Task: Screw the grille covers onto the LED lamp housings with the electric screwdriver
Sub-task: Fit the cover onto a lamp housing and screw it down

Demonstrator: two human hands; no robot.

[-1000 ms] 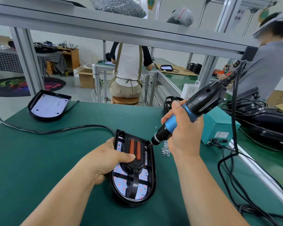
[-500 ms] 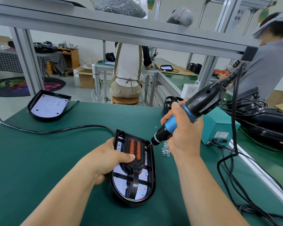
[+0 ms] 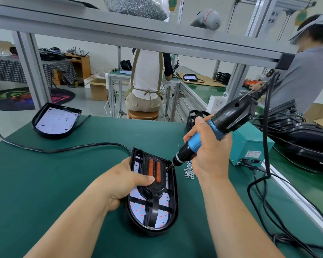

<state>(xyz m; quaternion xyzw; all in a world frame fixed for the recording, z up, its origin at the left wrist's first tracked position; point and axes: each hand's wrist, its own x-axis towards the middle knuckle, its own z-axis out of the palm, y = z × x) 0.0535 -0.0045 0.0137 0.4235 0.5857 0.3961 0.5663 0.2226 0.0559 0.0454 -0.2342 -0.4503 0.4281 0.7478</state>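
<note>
A black LED lamp housing (image 3: 172, 207) lies on the green mat in front of me, its white LED board dotted with red lights. A black grille cover (image 3: 154, 198) with two orange bars sits on it. My left hand (image 3: 125, 180) grips the housing's left edge, thumb pressing on the cover. My right hand (image 3: 209, 155) grips the blue and black electric screwdriver (image 3: 213, 135), tilted, its bit touching the housing's upper right corner. A small pile of silver screws (image 3: 189, 171) lies just right of the housing.
A second open housing (image 3: 57, 121) sits at the far left, its black cable (image 3: 67, 148) crossing the mat. A teal power box (image 3: 250, 146) stands at the right with cables trailing down. Stacked black lamps (image 3: 309, 140) lie further right. Two people work beyond.
</note>
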